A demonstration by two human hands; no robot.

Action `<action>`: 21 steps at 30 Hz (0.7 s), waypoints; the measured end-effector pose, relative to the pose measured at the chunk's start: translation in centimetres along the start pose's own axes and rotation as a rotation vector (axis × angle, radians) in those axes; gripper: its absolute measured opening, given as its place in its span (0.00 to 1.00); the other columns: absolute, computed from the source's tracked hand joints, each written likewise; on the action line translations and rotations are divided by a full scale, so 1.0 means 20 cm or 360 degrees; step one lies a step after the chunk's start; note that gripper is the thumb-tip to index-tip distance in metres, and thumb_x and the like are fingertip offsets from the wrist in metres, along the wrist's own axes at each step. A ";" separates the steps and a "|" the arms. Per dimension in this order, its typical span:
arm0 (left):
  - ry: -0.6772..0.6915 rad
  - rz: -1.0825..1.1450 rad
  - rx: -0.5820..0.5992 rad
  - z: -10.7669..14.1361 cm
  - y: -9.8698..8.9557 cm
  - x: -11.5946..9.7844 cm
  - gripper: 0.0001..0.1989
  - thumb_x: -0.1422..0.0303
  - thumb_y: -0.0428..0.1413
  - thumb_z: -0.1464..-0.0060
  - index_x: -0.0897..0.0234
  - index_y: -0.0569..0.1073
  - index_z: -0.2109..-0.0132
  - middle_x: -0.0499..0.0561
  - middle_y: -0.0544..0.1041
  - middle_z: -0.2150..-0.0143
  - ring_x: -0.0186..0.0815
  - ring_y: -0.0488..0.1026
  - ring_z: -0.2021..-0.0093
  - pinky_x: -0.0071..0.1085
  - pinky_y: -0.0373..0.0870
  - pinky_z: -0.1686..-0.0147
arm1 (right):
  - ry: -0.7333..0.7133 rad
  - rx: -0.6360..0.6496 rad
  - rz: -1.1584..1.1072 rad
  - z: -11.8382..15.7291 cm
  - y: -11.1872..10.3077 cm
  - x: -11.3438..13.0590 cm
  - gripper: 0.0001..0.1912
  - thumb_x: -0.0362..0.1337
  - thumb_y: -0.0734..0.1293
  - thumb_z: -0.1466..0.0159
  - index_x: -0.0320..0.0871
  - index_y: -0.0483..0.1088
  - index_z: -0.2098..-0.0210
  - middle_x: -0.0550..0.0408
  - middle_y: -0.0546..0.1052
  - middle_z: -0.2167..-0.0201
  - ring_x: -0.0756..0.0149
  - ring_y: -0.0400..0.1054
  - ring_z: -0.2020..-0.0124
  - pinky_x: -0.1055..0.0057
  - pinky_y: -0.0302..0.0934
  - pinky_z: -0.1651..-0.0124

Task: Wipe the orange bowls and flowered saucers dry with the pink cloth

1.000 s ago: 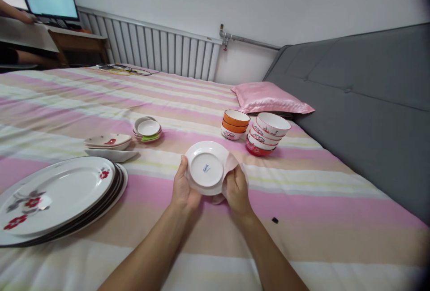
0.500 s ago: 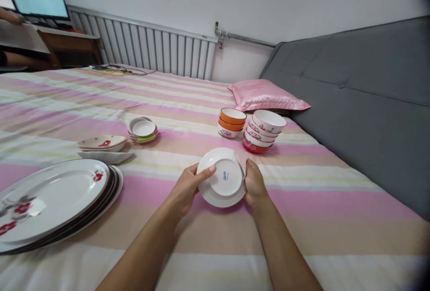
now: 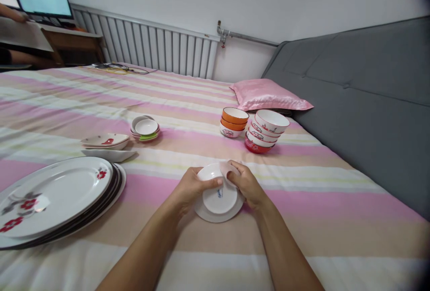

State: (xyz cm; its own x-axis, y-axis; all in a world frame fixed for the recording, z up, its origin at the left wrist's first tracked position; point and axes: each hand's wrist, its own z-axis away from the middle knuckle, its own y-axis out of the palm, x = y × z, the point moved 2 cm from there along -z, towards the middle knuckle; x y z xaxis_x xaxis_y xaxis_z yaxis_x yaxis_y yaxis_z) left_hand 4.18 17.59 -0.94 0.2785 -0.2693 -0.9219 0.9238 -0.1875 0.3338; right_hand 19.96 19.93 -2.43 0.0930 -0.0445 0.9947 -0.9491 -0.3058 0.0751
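A small white plate (image 3: 219, 199) is held bottom side toward me, with a blue maker's mark on its raised base. My left hand (image 3: 191, 190) grips its left edge, the thumb lying across the underside. On the plate's right side my right hand (image 3: 247, 183) is closed, its curled fingers over the upper part of the base. A thin pale patch shows by those fingers; I cannot make out what it is. Beyond the hands stand stacked orange and white bowls (image 3: 234, 121) and a taller stack of red-patterned white bowls (image 3: 265, 132).
Oval flowered plates (image 3: 63, 192) lie stacked on the striped bedspread (image 3: 174, 125) at left. Behind them are boat-shaped dishes (image 3: 105, 142) and small round dishes (image 3: 146, 127). A pink pillow (image 3: 270, 94) lies by the grey headboard (image 3: 356, 71). Another person's arm (image 3: 13, 13) shows far left.
The plate has come lower and tilted. My right hand has moved from its right edge up and inward onto the underside. The left hand keeps its grip.
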 end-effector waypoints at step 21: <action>0.0151 0.0432 -0.0307 -0.01 0.00 -0.01 0.18 0.71 0.69 0.66 0.73 0.78 0.64 0.57 0.80 0.70 0.36 0.74 0.74 0.30 0.71 0.72 | 0.0009 -0.0180 -0.0450 -0.01 0.05 0.02 0.16 0.49 0.71 0.44 0.45 0.71 0.64 0.61 0.76 0.75 0.68 0.71 0.73 0.73 0.66 0.68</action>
State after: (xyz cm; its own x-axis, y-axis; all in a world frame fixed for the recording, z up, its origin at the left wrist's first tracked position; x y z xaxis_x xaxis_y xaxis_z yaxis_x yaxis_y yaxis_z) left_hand 4.10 17.77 -0.75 0.5357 -0.1940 -0.8218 0.8428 0.0631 0.5345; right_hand 19.02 19.75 -2.04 0.3566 0.0330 0.9337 -0.9135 -0.1974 0.3558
